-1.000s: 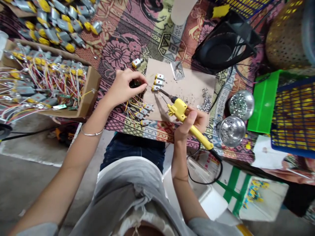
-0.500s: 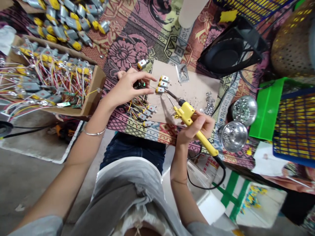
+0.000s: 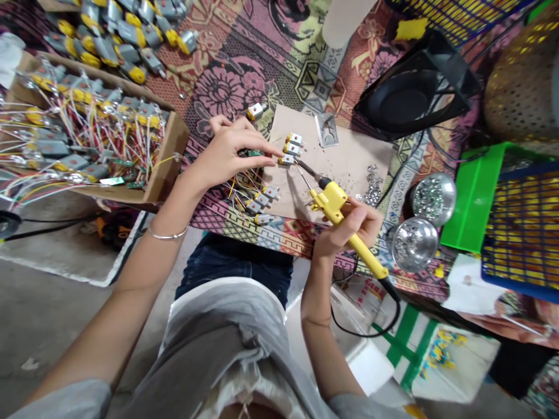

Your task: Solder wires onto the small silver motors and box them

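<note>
Here, the nearest motor (image 3: 286, 159) of a short row lies on the cardboard sheet (image 3: 349, 154), just beyond the thumb and index finger of the left hand (image 3: 231, 148). Its long axis runs roughly left to right, the yellow end towards that hand and the metal end towards the hot tip (image 3: 307, 171) of the yellow soldering gun (image 3: 331, 201). Two more motors (image 3: 293, 148) sit just past it, lined up much the same way.

The left hand is the nearer one; its fingers are slightly parted, their tips right at the yellow end. Whether they touch the motor or pinch a fine wire cannot be told at this size. The right hand (image 3: 347, 228) stands farther off, its fingers closed around the gun's handle, with the tip at or just beside the motor's metal end; contact is unclear.

A green circuit board (image 3: 254, 153) shows in the gap of the left hand, and wired motors (image 3: 257, 201) lie below it on the cloth-covered worktop (image 3: 222, 81). The row's motors carry small red marks, too small to read. Red lettering on a box (image 3: 371, 289) below the worktop is blurred; no brand is legible.
</note>
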A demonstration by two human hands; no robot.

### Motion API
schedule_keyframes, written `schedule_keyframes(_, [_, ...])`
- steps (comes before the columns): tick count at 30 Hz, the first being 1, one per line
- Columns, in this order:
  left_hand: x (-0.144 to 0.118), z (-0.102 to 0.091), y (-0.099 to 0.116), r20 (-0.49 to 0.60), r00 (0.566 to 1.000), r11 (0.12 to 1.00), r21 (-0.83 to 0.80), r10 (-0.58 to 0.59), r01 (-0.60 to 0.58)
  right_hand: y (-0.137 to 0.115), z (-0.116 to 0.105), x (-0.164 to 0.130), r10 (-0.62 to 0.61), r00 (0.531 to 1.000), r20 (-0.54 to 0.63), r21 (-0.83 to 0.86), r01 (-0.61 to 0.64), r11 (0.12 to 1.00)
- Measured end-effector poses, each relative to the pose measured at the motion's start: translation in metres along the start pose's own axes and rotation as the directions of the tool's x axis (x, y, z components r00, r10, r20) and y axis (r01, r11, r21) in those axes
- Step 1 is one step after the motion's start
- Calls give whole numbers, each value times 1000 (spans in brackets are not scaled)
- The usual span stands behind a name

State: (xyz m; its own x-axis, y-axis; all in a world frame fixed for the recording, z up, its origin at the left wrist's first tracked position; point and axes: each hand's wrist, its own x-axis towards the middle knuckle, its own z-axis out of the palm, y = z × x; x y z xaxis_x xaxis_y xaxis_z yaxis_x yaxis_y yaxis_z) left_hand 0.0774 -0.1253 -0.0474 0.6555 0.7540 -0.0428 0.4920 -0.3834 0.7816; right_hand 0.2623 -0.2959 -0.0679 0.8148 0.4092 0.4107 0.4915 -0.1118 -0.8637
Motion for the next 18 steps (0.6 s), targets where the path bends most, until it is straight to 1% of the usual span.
schedule_keyframes(4, [0, 1, -3, -14, 1000, 1000, -13, -26, 26, 0, 1, -1, 32, 999, 11, 29, -32, 999])
schedule_keyframes(8, [-1, 2, -5, -18, 1000, 1000, 6, -22, 22, -1, 1, 0, 9, 1000, -14, 74, -8, 997])
schedule_keyframes(12, [1, 5, -3, -5, 999, 997, 52, -49, 50, -1, 1, -1, 12, 1000, 15, 47, -12, 999])
schedule_keyframes(16, [3, 8, -1, 4, 999, 997, 54, -54, 54, 1, 4, -3, -34, 999, -14, 8, 34, 999])
schedule_keyframes(18, [4, 9, -1, -8, 998, 997, 47, -62, 63, 1, 5, -4, -37, 999, -7, 8, 37, 999])
